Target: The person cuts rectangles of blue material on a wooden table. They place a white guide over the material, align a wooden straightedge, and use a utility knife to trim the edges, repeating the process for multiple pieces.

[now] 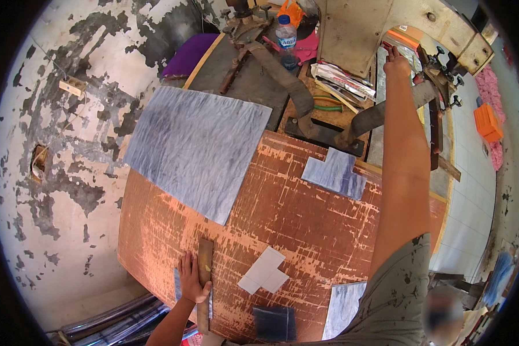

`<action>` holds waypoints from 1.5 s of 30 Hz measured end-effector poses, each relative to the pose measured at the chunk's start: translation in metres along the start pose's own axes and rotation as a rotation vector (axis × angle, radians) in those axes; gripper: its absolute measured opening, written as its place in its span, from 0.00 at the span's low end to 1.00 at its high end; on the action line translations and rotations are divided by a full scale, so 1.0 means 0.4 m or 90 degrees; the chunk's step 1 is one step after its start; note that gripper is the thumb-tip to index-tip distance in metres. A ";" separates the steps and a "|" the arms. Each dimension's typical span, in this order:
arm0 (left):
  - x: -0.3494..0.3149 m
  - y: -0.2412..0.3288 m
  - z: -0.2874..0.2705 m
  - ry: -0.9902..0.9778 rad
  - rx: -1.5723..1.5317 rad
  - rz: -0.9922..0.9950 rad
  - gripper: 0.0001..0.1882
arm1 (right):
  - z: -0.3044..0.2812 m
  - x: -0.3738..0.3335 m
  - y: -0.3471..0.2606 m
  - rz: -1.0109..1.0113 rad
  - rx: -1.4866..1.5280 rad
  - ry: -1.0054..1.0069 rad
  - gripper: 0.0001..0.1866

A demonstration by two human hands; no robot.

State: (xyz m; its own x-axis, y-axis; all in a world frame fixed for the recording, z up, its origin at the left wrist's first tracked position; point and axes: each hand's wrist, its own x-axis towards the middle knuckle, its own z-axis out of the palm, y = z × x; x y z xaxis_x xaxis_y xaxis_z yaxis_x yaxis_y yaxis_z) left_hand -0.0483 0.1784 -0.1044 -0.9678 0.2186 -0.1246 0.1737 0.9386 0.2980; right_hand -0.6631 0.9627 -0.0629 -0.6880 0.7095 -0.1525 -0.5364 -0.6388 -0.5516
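My left hand (190,278) lies flat at the near left of the brown, scratched work board (294,230). Its fingers are spread, and the thumb rests against a flat wooden strip (205,254). Under the hand and strip shows the edge of a narrow grey-blue piece (177,284). My right arm stretches to the far right, where my right hand (397,63) reaches over the cluttered bench with its fingers apart. A pale stepped template (264,270) lies right of the strip. Beyond it is a stepped blue-grey marbled piece (335,174).
A large marbled sheet (196,150) covers the far left of the board. A dark square (274,323) and a pale marbled piece (343,308) lie near. Behind are metal straps on a black base (323,137), papers (343,81), a water bottle (286,40) and an orange block (489,122).
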 end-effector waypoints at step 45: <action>-0.009 -0.016 0.003 0.017 0.022 0.011 0.53 | -0.353 -1.228 -0.275 0.222 -0.072 -0.249 0.13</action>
State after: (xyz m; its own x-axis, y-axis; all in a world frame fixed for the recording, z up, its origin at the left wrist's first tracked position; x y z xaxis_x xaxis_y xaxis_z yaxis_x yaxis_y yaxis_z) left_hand -0.0456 0.1718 -0.1071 -0.9690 0.2285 -0.0938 0.1965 0.9433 0.2676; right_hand -0.1973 0.7266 -0.0432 -0.9584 0.2830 -0.0374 -0.2021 -0.7651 -0.6114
